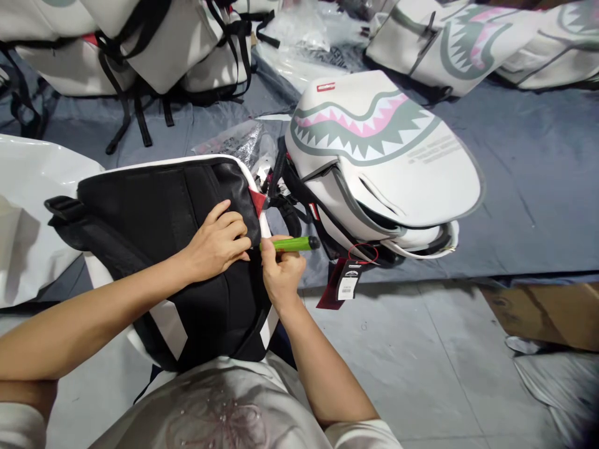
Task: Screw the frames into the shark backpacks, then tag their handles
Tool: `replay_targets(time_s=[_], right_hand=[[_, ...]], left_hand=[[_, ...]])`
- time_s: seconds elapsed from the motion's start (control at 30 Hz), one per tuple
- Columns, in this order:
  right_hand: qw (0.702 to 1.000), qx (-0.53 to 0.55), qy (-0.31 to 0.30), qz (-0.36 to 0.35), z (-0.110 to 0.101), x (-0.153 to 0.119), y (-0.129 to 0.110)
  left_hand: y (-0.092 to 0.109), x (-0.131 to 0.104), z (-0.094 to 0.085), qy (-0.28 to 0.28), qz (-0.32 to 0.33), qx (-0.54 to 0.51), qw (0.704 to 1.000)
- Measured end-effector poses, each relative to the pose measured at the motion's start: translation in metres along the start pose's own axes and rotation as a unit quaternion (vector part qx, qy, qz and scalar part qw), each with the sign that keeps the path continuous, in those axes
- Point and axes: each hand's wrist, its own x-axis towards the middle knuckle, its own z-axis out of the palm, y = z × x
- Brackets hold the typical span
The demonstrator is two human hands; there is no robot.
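The right hand [281,271] is sitting just below the middle of the frame with its fingers curled tightly around a green tool [292,244], pinching it near one end; the tool's dark tip is pointing toward the right, and what kind of tool it is cannot be told. The left hand [218,243] is lying flat beside it, fingers close together and slightly bent, pressing down on the black back panel of a backpack [154,249] that is resting against the person's lap in the lower left of the frame. The fingertips of both hands are meeting at the backpack's white right edge, close to a small red tab [258,202].

To the right of centre, a white backpack with a shark mouth print [384,149] is lying on its side on the grey cloth [538,187], its zip gaping open; what is inside it is too dark to tell. Grey lettering is running across its face, too small to read, and a small red label [326,86] near its top is also unreadable. A dark hang tag [349,280] with a white barcode sticker is dangling from it by a red cord, just right of the right hand.

More white backpacks with black straps [140,56] are piling up in the upper left, and further shark-print ones [468,43] are lying in the upper right. A cardboard box [547,315] is showing at the lower right.
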Motion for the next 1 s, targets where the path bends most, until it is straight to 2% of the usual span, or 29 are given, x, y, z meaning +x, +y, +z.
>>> replay_targets(time_s=[0.13, 0.4, 0.53, 0.8, 1.0], right_hand=[[0.999, -0.024, 0.017, -0.042, 0.0030, -0.0007, 0.0012], [0.996, -0.054, 0.020, -0.062, 0.0056, -0.0002, 0.0020], [0.997, -0.055, 0.022, -0.053, 0.0043, 0.0001, 0.0007], [0.998, -0.055, -0.017, 0.002, 0.0022, -0.0006, -0.0004], [0.999, -0.037, -0.013, -0.010, 0.0028, -0.0002, 0.0000]], left_hand=[[0.0002, -0.0008, 0.0015, 0.004, 0.002, 0.002, 1.000], [0.0001, -0.0014, 0.0032, -0.001, -0.004, 0.006, 1.000], [0.0003, -0.0014, 0.0027, -0.003, -0.007, 0.010, 1.000], [0.0008, -0.0001, 0.0016, -0.018, -0.012, -0.003, 1.000], [0.0013, 0.0000, 0.0002, -0.020, -0.013, 0.001, 1.000]])
